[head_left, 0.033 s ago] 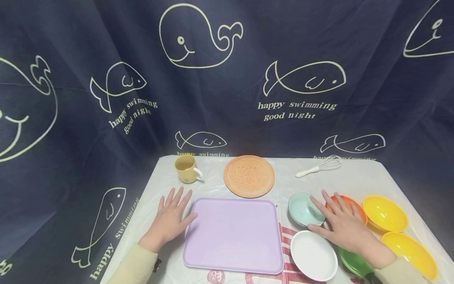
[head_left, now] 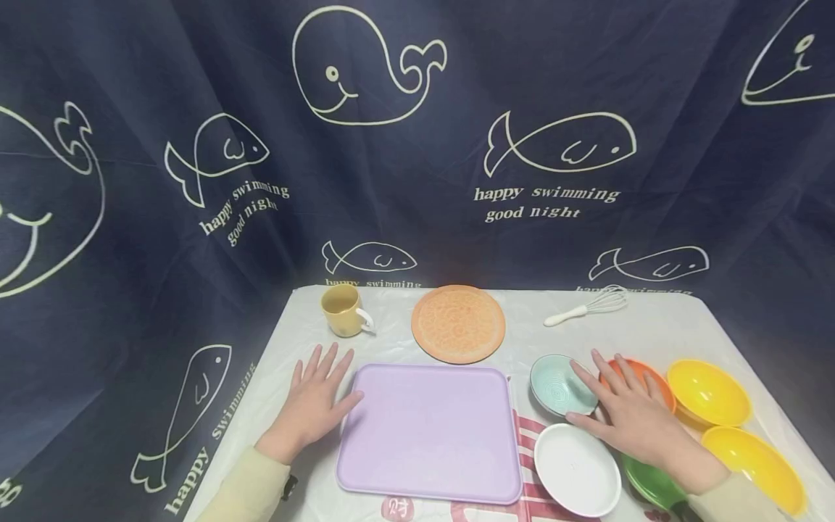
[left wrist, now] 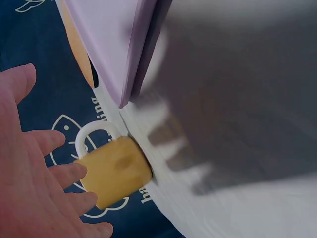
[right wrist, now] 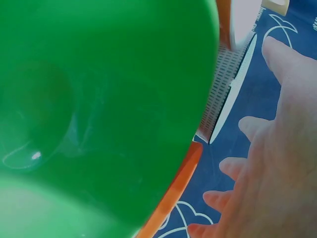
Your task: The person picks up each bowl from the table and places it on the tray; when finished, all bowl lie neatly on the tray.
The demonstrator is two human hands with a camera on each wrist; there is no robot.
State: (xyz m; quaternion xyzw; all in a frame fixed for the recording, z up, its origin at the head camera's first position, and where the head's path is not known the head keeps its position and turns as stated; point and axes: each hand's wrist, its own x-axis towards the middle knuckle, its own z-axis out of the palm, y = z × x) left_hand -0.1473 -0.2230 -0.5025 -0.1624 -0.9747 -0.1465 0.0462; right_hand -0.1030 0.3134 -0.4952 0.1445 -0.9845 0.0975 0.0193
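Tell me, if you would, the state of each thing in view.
left hand: fingers spread, holding nothing
right hand: fingers spread, holding nothing
purple tray: bare on top
mug: upright, contents unclear
orange disc: lying flat
whisk: lying down
light blue bowl: upright, empty
white bowl: upright, empty
orange bowl: upright, partly hidden
far yellow bowl: upright, empty
near yellow bowl: upright, empty
green bowl: partly hidden, contents unclear

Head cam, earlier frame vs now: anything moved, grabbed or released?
No visible change. Nothing taken hold of or let go: both hands are empty with fingers spread, the left hand at the left edge of the purple tray, the right hand over some of the bowls. Yellow mug, orange disc and whisk stay put too.
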